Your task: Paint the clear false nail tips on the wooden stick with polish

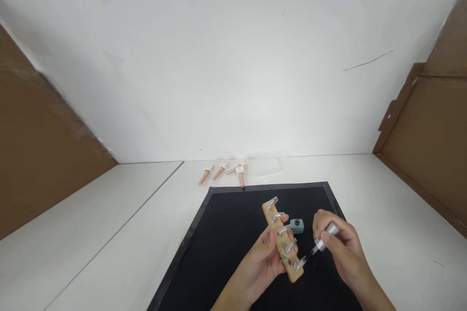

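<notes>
My left hand (263, 260) is closed round a wooden strip (282, 242), held at a slant above a black mat. Several clear nail tips (284, 229) stick out from the strip in a row. Between the thumb and fingers of my right hand (345, 245) is a silver-capped brush (327, 236), its dark bristles at the nail tip (299, 264) nearest the strip's lower end. Whether the bristles touch that tip is too small to tell. Just beyond the hands, a green bottle (297, 226) with an uncovered dark neck rests on the mat.
The black mat (219, 238) lies on a white table (146, 248). Behind it are several pink-handled, white-headed items (219, 171) and a clear plastic piece (264, 167). Brown cardboard (47, 131) stands at the left, with more cardboard (430, 131) at the right.
</notes>
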Motion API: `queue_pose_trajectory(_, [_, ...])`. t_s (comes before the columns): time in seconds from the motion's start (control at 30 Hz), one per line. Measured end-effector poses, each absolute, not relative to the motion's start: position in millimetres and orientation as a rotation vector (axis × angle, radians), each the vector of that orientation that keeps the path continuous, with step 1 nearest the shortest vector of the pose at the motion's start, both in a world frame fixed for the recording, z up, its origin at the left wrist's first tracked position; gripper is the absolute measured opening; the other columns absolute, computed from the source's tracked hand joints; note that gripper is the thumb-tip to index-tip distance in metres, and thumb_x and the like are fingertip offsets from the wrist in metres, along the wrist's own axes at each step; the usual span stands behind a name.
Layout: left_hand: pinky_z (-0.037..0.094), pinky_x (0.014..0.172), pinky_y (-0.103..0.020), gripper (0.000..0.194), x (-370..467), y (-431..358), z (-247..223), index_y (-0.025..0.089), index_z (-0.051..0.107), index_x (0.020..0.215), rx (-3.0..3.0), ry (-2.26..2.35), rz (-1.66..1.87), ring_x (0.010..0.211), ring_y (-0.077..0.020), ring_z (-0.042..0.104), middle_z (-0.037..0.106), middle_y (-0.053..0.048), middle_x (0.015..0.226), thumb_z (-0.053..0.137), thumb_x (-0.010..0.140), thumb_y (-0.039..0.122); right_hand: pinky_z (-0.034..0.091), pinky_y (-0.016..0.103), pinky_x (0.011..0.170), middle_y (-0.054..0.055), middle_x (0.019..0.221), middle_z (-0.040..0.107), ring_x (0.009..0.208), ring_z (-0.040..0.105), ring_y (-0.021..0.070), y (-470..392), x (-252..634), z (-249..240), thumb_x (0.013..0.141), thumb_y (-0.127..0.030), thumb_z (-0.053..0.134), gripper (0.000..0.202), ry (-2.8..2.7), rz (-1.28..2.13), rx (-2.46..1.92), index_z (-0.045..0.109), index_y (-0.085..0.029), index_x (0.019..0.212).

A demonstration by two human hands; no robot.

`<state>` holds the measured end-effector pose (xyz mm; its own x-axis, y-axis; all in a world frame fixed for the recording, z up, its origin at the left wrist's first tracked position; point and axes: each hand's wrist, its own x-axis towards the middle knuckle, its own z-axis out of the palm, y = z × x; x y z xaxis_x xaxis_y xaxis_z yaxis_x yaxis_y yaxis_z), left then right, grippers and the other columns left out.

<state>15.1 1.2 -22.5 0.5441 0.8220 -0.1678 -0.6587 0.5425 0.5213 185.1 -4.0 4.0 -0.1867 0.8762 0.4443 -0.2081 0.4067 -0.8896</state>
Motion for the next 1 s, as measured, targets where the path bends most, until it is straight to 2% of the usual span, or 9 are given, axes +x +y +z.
queue_pose_trajectory(0.27, [0.037, 0.055, -0.021, 0.039, 18.2, 3.4, -15.7, 0.024, 0.064, 0.095, 0.418, 0.459, 0.904, 0.066, -0.0101, 0.061, 0.062, 0.002, 0.073, 0.076, 0.059, 0.038, 0.03, 0.025, 0.053, -0.002, 0.064, 0.045, 0.057, 0.04, 0.0131, -6.0, 182.0, 18.1, 0.086, -0.041, 0.056, 0.023, -1.515, 1.176, -0.569, 0.061, -0.022, 0.075])
queue_pose_trajectory(0.57, [0.034, 0.053, -0.019, 0.04, 15.2, -0.7, -19.3, 0.024, 0.061, 0.098, 0.468, 0.437, 0.905, 0.069, -0.0095, 0.06, 0.06, 0.002, 0.076, 0.073, 0.063, 0.039, 0.032, 0.025, 0.05, -0.002, 0.061, 0.043, 0.054, 0.038, 0.0129, -4.0, 183.0, 5.3, 0.086, -0.036, 0.056, 0.027, -1.368, 1.08, -0.722, 0.054, -0.019, 0.064])
queue_pose_trajectory(0.77, [0.031, 0.049, -0.019, 0.041, 14.2, 1.4, -21.3, 0.023, 0.06, 0.099, 0.473, 0.424, 0.907, 0.067, -0.0095, 0.059, 0.059, 0.001, 0.075, 0.073, 0.063, 0.039, 0.03, 0.026, 0.051, -0.001, 0.06, 0.043, 0.055, 0.038, 0.0144, -4.6, 182.9, 7.8, 0.086, -0.04, 0.055, 0.027, -1.391, 1.089, -0.647, 0.057, -0.02, 0.068])
queue_pose_trajectory(0.87, [0.035, 0.055, -0.02, 0.04, 15.7, 2.4, -20.6, 0.023, 0.06, 0.099, 0.46, 0.426, 0.905, 0.069, -0.0104, 0.06, 0.06, 0.001, 0.077, 0.073, 0.064, 0.038, 0.031, 0.026, 0.051, -0.001, 0.062, 0.044, 0.056, 0.04, 0.014, -5.0, 182.6, 11.1, 0.085, -0.041, 0.056, 0.026, -1.457, 1.143, -0.618, 0.059, -0.02, 0.071])
queue_pose_trajectory(1.0, [0.037, 0.059, -0.023, 0.04, 16.2, 1.5, -23.1, 0.023, 0.061, 0.1, 0.45, 0.423, 0.907, 0.07, -0.0114, 0.06, 0.06, 0.001, 0.077, 0.072, 0.064, 0.038, 0.03, 0.025, 0.05, -0.002, 0.06, 0.042, 0.054, 0.038, 0.0135, -4.3, 181.5, 10.8, 0.085, -0.043, 0.055, 0.031, -1.455, 1.122, -0.702, 0.054, -0.019, 0.065])
